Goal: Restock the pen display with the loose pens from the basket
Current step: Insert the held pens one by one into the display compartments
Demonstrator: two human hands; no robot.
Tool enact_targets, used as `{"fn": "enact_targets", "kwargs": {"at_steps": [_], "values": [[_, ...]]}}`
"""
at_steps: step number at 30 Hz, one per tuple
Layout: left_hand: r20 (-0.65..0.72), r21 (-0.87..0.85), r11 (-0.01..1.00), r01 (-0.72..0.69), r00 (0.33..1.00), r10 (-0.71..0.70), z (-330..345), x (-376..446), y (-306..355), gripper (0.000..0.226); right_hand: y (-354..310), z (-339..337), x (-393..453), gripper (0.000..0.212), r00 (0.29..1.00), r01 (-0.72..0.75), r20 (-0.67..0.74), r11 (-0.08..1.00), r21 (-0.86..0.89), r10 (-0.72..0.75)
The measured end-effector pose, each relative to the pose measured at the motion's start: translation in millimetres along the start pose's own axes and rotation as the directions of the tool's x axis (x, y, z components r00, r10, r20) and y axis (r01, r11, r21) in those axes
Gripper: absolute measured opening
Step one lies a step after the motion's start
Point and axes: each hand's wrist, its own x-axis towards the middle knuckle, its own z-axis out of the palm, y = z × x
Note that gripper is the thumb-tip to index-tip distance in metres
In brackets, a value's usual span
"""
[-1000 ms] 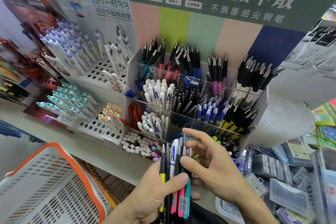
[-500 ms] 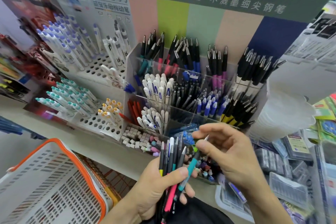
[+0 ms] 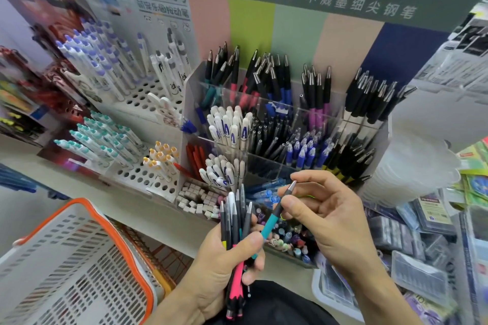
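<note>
The left hand (image 3: 224, 258) clenched a bundle of pens (image 3: 235, 221), tips up, at six o'clock below the clear pen display (image 3: 290, 124). The right hand (image 3: 324, 216) pinched a teal pen (image 3: 274, 216), angled toward one o'clock and touching the left thumb. The white basket (image 3: 66, 266) sat at eight o'clock.

Left hand (image 3: 224, 258) low centre, palm turned toward the camera, fingers and thumb curled round a bundle of pens (image 3: 235, 221), thumb pressed across the front of the bundle. Left forearm runs down to the lower edge. Right hand (image 3: 324, 214) just right of the bundle and slightly higher, thumb and forefinger pinching a teal pen (image 3: 272, 219) near its upper end; remaining fingers loosely bent above. Right forearm angles down toward the lower right.
</note>
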Motion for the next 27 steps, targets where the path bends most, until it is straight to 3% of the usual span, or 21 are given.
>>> {"fn": "enact_targets", "kwargs": {"at_steps": [4, 8, 11, 13, 18, 20, 22, 25, 27], "values": [[-0.06, -0.022, 1.0, -0.007, 0.998, 0.006, 3.7, 2.8, 1.5, 0.042, -8.2, 3.1, 3.6, 0.035, 0.998, 0.053, -0.041, 0.999, 0.004, -0.053], [-0.119, -0.078, 0.997, -0.028, 0.993, 0.018, 3.0, 6.4, 0.8, 0.038, -23.1, 6.3, 13.7, 0.03, 0.973, 0.183, -0.149, 0.982, 0.051, -0.174], [-0.134, -0.107, 0.991, -0.082, 0.989, 0.067, 2.2, 8.8, 0.5, 0.033, -44.7, 12.9, 25.8, 0.028, 0.915, 0.349, -0.23, 0.936, 0.035, -0.333], [-0.123, -0.097, 0.989, -0.107, 0.988, 0.095, 1.6, 9.9, 1.8, 0.026, -61.9, 22.0, 39.3, 0.028, 0.834, 0.506, -0.228, 0.861, -0.043, -0.502], [-0.108, -0.161, 0.98, -0.118, 0.989, 0.101, -0.2, 9.2, 5.6, 0.027, -93.4, 58.3, 100.8, 0.026, 0.57, 0.79, -0.095, 0.576, -0.21, -0.816], [-0.117, -0.143, 0.982, -0.122, 0.987, 0.106, -2.9, 8.0, 6.2, 0.03, -99.3, 74.9, 128.3, 0.02, 0.522, 0.809, 0.001, 0.494, -0.317, -0.853], [-0.13, -0.113, 0.986, -0.125, 0.985, 0.11, -6.3, 7.0, 7.8, 0.032, -100.8, 89.3, 151.6, 0.018, 0.522, 0.792, 0.092, 0.442, -0.422, -0.848], [-0.137, -0.12, 0.984, -0.131, 0.984, 0.114, -11.6, 6.1, 11.0, 0.035, -99.8, 104.5, 175.2, 0.018, 0.582, 0.733, 0.242, 0.372, -0.57, -0.776], [-0.138, -0.13, 0.981, -0.142, 0.983, 0.124, -13.5, 5.9, 13.5, 0.034, -99.3, 110.5, 184.2, 0.016, 0.622, 0.684, 0.382, 0.236, -0.69, -0.683]]}}
